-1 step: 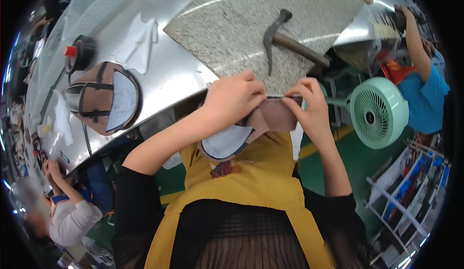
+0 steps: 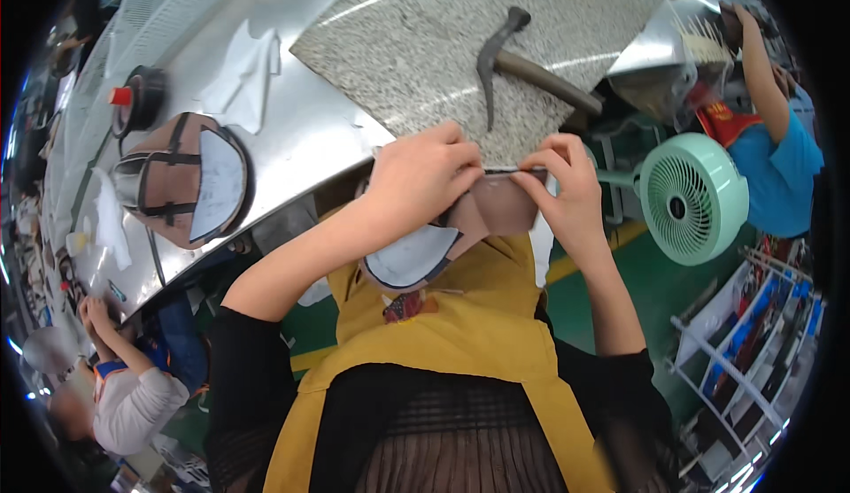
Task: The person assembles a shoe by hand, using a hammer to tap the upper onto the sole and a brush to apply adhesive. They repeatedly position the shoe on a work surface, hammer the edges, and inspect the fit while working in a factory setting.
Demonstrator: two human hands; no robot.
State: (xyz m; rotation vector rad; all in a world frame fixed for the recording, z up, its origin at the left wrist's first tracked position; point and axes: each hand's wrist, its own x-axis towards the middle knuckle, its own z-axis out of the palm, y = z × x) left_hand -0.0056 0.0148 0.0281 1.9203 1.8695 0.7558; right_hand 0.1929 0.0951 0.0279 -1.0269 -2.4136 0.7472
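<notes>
A brown leather piece [image 2: 503,208] with a white half-round lining panel [image 2: 409,258] hangs over the front edge of the speckled stone slab [image 2: 381,59], partly against my yellow apron. It looks like a shoe upper. My left hand [image 2: 423,171] is closed on its upper edge, fingers bent and some hidden behind the knuckles. My right hand [image 2: 567,190] pinches the same edge farther right between thumb and fingers. Just beyond both hands lies a claw hammer [image 2: 540,81] on the slab, touched by neither.
On the metal table [image 2: 305,152] at left rest a stack of similar brown pieces [image 2: 168,179], a dark round container [image 2: 146,96] with a red cap and white sheets [image 2: 241,77]. A green fan [image 2: 689,199] stands at right. Co-workers [image 2: 777,165] sit on both sides.
The whole view has shifted slightly, the table things appearing a little higher. Both hands keep their hold on the leather edge.
</notes>
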